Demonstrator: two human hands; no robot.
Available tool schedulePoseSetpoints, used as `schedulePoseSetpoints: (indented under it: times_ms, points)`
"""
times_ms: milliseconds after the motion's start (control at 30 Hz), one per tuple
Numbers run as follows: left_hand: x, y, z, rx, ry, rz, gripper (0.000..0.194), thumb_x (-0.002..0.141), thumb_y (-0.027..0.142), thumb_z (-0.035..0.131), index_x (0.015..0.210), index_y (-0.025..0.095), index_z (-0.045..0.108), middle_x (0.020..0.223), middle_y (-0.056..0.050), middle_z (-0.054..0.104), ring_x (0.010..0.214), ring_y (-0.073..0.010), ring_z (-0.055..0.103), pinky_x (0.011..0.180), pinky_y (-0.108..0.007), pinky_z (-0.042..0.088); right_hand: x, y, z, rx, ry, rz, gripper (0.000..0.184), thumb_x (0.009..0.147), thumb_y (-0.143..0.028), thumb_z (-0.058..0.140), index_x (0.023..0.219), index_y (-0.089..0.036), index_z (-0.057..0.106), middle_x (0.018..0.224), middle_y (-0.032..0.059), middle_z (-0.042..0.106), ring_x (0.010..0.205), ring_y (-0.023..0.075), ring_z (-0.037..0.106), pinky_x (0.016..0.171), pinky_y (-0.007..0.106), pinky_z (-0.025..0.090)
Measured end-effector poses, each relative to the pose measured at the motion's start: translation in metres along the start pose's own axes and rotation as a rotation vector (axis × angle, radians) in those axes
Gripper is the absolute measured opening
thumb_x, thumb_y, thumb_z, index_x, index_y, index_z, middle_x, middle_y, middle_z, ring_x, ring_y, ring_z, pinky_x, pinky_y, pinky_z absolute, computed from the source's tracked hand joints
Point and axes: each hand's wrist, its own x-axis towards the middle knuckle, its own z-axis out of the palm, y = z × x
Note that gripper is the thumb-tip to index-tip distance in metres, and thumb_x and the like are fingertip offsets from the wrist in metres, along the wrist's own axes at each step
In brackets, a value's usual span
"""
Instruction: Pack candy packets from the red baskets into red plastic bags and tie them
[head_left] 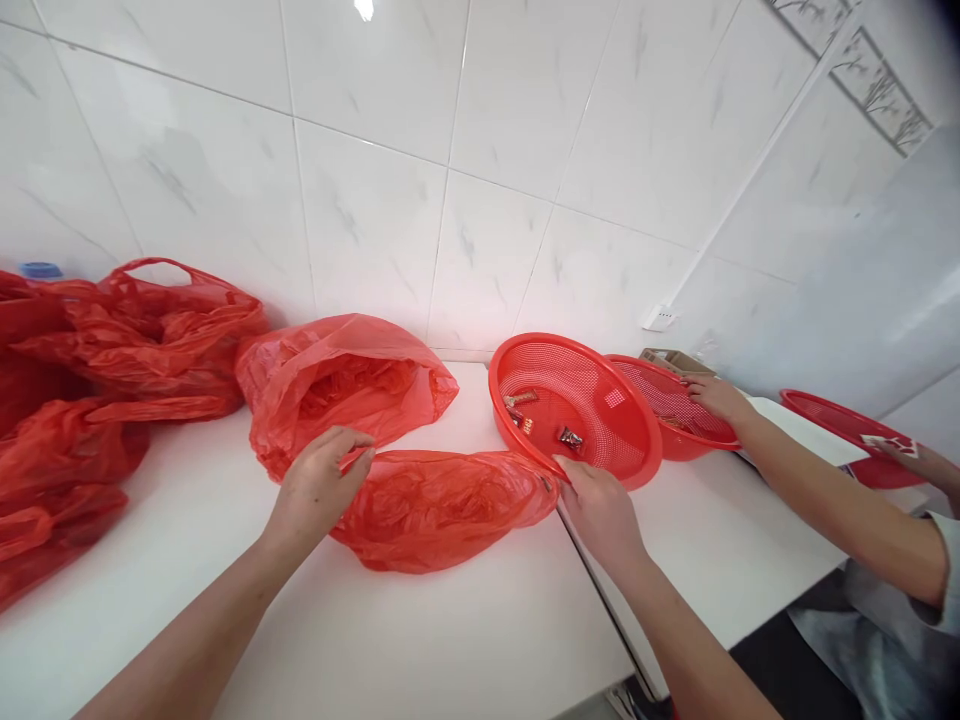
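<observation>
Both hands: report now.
Left hand: closed, apparently pinching the left end of the red bag between both hands.
Right hand: closed, apparently pinching its right end.

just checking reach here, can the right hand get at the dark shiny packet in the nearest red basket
Probably yes: the right hand is at the near rim of the perforated red basket, whose open top leaves the dark shiny packet uncovered.

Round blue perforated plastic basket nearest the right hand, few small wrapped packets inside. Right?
Colour's wrong: the head view shows the round perforated plastic basket nearest the right hand is red. Few small wrapped packets inside, correct.
</observation>
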Motion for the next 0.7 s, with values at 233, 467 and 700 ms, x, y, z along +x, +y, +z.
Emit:
schedulePoseSetpoints:
  times_ms: [233, 467, 700]
  points:
    - [-0.001, 0.004, -0.001, 0.045, -0.048, -0.032, 0.021, 0.085, 0.039, 0.047, 0.091, 0.025, 0.061, 0.099, -0.001, 0.066, 0.093, -0.0205, 0.061, 0.073, -0.028, 0.047, -0.024, -0.011, 0.010, -0.111, -0.018, -0.042, 0.042, 0.091, -0.014, 0.041, 0.131, -0.018, 0.050, 0.102, 0.0091, 0.069, 0.086, 0.0218, 0.064, 0.076, 0.035, 0.049]
    - [-0.001, 0.002, 0.000, 0.125, -0.090, -0.031, 0.023, 0.086, 0.041, 0.045, 0.094, 0.025, 0.060, 0.105, -0.001, 0.064, 0.096, -0.0210, 0.059, 0.074, -0.030, 0.046, -0.019, -0.022, -0.004, -0.100, -0.102, -0.030, 0.041, 0.092, -0.022, 0.045, 0.131, -0.016, 0.051, 0.093, 0.0090, 0.069, 0.082, 0.0224, 0.064, 0.071, 0.035, 0.051]
    - [-0.003, -0.005, -0.017, 0.245, 0.030, -0.085, 0.033, 0.087, 0.046, 0.046, 0.105, 0.021, 0.058, 0.115, -0.008, 0.059, 0.109, -0.0290, 0.053, 0.088, -0.040, 0.043, -0.006, -0.023, -0.029, 0.009, -0.215, 0.043, 0.040, 0.097, -0.029, 0.031, 0.129, -0.017, 0.052, 0.101, 0.0089, 0.070, 0.086, 0.0215, 0.066, 0.074, 0.033, 0.051]
